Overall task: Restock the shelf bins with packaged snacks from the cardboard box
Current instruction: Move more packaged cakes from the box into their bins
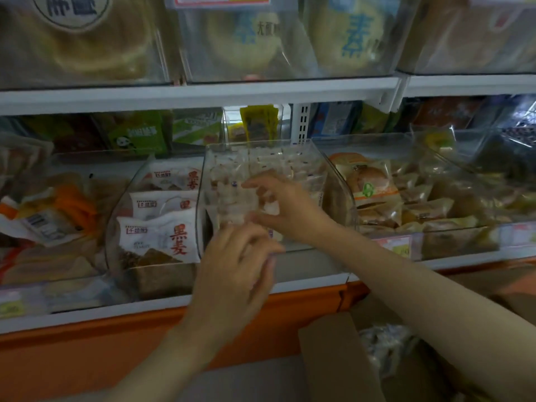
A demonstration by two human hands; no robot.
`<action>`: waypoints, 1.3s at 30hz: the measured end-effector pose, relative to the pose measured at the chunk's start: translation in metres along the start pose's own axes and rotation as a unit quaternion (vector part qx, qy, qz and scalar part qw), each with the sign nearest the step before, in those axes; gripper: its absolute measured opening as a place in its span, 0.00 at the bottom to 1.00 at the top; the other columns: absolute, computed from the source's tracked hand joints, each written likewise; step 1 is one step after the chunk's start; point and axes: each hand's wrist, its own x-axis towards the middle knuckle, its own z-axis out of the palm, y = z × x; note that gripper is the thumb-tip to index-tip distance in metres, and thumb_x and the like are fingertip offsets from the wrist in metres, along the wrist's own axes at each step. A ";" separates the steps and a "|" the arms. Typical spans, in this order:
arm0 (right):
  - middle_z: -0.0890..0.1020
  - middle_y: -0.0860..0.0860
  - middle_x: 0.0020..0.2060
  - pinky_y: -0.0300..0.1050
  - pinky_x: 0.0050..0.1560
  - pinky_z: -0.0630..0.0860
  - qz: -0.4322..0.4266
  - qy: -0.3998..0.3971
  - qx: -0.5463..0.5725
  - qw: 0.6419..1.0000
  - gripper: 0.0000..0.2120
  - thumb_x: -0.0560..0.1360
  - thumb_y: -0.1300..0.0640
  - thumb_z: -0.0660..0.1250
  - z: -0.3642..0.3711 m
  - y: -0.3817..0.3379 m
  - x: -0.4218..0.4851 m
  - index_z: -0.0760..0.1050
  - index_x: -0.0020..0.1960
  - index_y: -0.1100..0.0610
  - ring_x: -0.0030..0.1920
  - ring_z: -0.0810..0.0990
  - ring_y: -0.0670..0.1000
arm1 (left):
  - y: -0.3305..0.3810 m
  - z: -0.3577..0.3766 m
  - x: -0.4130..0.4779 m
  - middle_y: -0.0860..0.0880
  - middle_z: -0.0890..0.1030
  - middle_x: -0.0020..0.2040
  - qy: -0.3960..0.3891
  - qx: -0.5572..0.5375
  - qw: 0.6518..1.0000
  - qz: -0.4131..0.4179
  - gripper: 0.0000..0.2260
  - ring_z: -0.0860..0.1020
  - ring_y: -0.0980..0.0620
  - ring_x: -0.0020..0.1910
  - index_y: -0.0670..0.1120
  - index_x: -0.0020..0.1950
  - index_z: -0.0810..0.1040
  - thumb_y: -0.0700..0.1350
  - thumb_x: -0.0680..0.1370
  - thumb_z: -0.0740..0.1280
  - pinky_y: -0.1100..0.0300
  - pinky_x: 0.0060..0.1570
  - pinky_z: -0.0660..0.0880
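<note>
We saw both hands at the clear middle bin [339, 195], which sat on the lower shelf [313, 266] near its front edge. The right hand [282, 206] reached in from the right over the bin's front lip. Its grip was partly closed, with the forefinger above and the thumb below, pinching a bunch of clear packets [232, 198] at the front of the bin. The left hand [237, 262] came up from below the shelf's front edge. Its fingers were curled against the lower end of the same bunch, but the blur kept us from telling whether its grip had closed on anything. More packaged snacks [281, 159] of the same clear kind stood in rows toward the back of the bin.

The cardboard box [333, 361] stood open below the shelf's front edge, toward its right end, and pale wrapped packs [385, 346] lay inside it.

In the bin just left of the middle one, we noted white packets with red characters [162, 236] stacked front to back. The bin to the right held wrapped buns [368, 181]. An orange fascia [87, 352] ran beneath the front edge of the shelf. On the upper shelf [203, 95], clear bins showed large round flat cakes [255, 44] in printed wrappers.
</note>
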 end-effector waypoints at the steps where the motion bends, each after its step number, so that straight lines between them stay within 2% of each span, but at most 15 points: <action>1: 0.78 0.50 0.53 0.42 0.48 0.77 -0.031 0.056 0.025 0.998 0.16 0.74 0.54 0.71 -0.009 -0.001 -0.017 0.75 0.61 0.56 0.50 0.78 0.47 | 0.013 0.012 -0.012 0.50 0.75 0.52 -0.032 -0.026 0.999 0.024 0.06 0.72 0.52 0.53 0.49 0.54 0.76 0.44 0.79 0.61 0.63 0.54 0.65; 3: 0.80 0.48 0.46 0.38 0.41 0.76 -0.066 0.117 0.054 0.989 0.08 0.77 0.55 0.68 -0.026 0.005 -0.062 0.77 0.55 0.56 0.44 0.79 0.44 | 0.034 0.042 -0.036 0.51 0.77 0.51 -0.118 -0.067 0.989 0.055 0.07 0.74 0.53 0.52 0.50 0.53 0.77 0.47 0.78 0.62 0.61 0.53 0.68; 6: 0.79 0.44 0.37 0.34 0.36 0.73 -0.001 0.072 0.053 0.996 0.06 0.78 0.54 0.64 -0.031 0.034 -0.145 0.78 0.46 0.54 0.37 0.78 0.41 | 0.056 0.092 -0.067 0.50 0.78 0.61 -0.302 -0.042 0.951 0.053 0.15 0.75 0.48 0.62 0.53 0.59 0.79 0.54 0.79 0.58 0.55 0.62 0.72; 8: 0.78 0.41 0.37 0.31 0.38 0.71 0.087 -0.004 0.003 0.996 0.05 0.77 0.53 0.65 -0.021 0.066 -0.202 0.78 0.44 0.51 0.37 0.77 0.38 | 0.064 0.122 -0.085 0.49 0.70 0.71 -0.384 -0.025 0.922 0.038 0.20 0.66 0.47 0.72 0.54 0.67 0.74 0.58 0.80 0.55 0.50 0.72 0.61; 11: 0.81 0.43 0.46 0.41 0.47 0.77 0.240 -0.134 -0.075 0.958 0.04 0.76 0.51 0.66 0.002 0.121 -0.272 0.77 0.51 0.47 0.46 0.79 0.41 | 0.071 0.156 -0.104 0.52 0.54 0.78 -0.428 -0.076 0.901 -0.006 0.23 0.50 0.53 0.77 0.56 0.75 0.61 0.60 0.80 0.53 0.55 0.73 0.47; 14: 0.78 0.49 0.61 0.40 0.59 0.71 0.316 -0.200 -0.115 0.920 0.16 0.76 0.52 0.66 0.026 0.166 -0.315 0.73 0.64 0.50 0.61 0.76 0.49 | 0.072 0.177 -0.115 0.57 0.47 0.79 -0.436 -0.079 0.896 -0.028 0.24 0.45 0.56 0.76 0.59 0.77 0.55 0.61 0.81 0.51 0.59 0.71 0.45; 17: 0.66 0.50 0.73 0.41 0.69 0.62 0.323 -0.263 -0.139 0.898 0.29 0.76 0.49 0.66 0.052 0.192 -0.336 0.61 0.74 0.51 0.72 0.64 0.50 | 0.075 0.188 -0.122 0.57 0.49 0.78 -0.420 -0.076 0.903 -0.048 0.23 0.46 0.56 0.76 0.59 0.76 0.58 0.61 0.80 0.51 0.60 0.69 0.43; 19: 0.61 0.52 0.75 0.44 0.72 0.60 0.301 -0.297 -0.167 0.891 0.33 0.76 0.47 0.66 0.066 0.201 -0.343 0.58 0.76 0.53 0.75 0.60 0.51 | 0.077 0.190 -0.123 0.59 0.51 0.78 -0.410 -0.077 0.907 -0.064 0.22 0.46 0.59 0.75 0.60 0.75 0.59 0.60 0.81 0.51 0.62 0.68 0.42; 22: 0.71 0.51 0.68 0.44 0.67 0.66 0.260 -0.297 -0.188 0.899 0.21 0.75 0.48 0.66 0.070 0.206 -0.345 0.71 0.66 0.52 0.68 0.68 0.53 | 0.081 0.192 -0.117 0.60 0.55 0.76 -0.393 -0.084 0.911 -0.090 0.20 0.49 0.63 0.72 0.61 0.73 0.60 0.59 0.81 0.51 0.67 0.66 0.44; 25: 0.76 0.49 0.63 0.41 0.60 0.70 0.274 -0.288 -0.130 0.908 0.17 0.75 0.49 0.68 0.057 0.204 -0.345 0.75 0.62 0.52 0.63 0.73 0.50 | 0.089 0.197 -0.101 0.59 0.60 0.72 -0.375 -0.088 0.919 -0.086 0.19 0.56 0.60 0.70 0.60 0.72 0.63 0.59 0.81 0.52 0.65 0.65 0.52; 27: 0.80 0.48 0.57 0.39 0.54 0.72 0.274 -0.249 -0.079 0.925 0.12 0.75 0.50 0.69 0.037 0.200 -0.343 0.78 0.57 0.51 0.58 0.77 0.48 | 0.097 0.206 -0.086 0.59 0.62 0.70 -0.369 -0.098 0.921 -0.081 0.19 0.57 0.59 0.69 0.60 0.71 0.63 0.60 0.80 0.53 0.64 0.64 0.53; 30: 0.82 0.45 0.50 0.44 0.51 0.77 0.260 -0.196 -0.005 0.946 0.09 0.74 0.50 0.70 0.001 0.189 -0.335 0.80 0.53 0.52 0.51 0.80 0.43 | 0.112 0.228 -0.067 0.57 0.62 0.72 -0.387 -0.083 0.916 -0.069 0.28 0.55 0.57 0.70 0.59 0.73 0.60 0.67 0.76 0.56 0.63 0.63 0.47; 32: 0.83 0.44 0.47 0.45 0.49 0.79 0.263 -0.172 0.043 0.948 0.09 0.73 0.51 0.70 -0.017 0.185 -0.330 0.81 0.52 0.52 0.48 0.80 0.42 | 0.122 0.243 -0.057 0.54 0.66 0.69 -0.405 -0.061 0.910 -0.060 0.32 0.60 0.54 0.67 0.56 0.73 0.61 0.69 0.73 0.59 0.62 0.60 0.49; 35: 0.83 0.43 0.46 0.43 0.47 0.80 0.275 -0.156 0.088 0.945 0.09 0.74 0.49 0.70 -0.034 0.188 -0.331 0.80 0.52 0.50 0.47 0.81 0.42 | 0.130 0.256 -0.044 0.54 0.73 0.55 -0.387 -0.078 0.916 -0.074 0.20 0.68 0.54 0.57 0.56 0.63 0.70 0.62 0.74 0.64 0.60 0.46 0.53; 39: 0.83 0.44 0.45 0.42 0.47 0.80 0.357 -0.066 0.155 0.919 0.15 0.78 0.41 0.59 -0.033 0.210 -0.346 0.79 0.53 0.47 0.46 0.82 0.41 | 0.125 0.260 -0.047 0.59 0.75 0.52 -0.368 -0.133 0.913 -0.117 0.10 0.71 0.58 0.53 0.60 0.56 0.70 0.58 0.76 0.65 0.61 0.51 0.67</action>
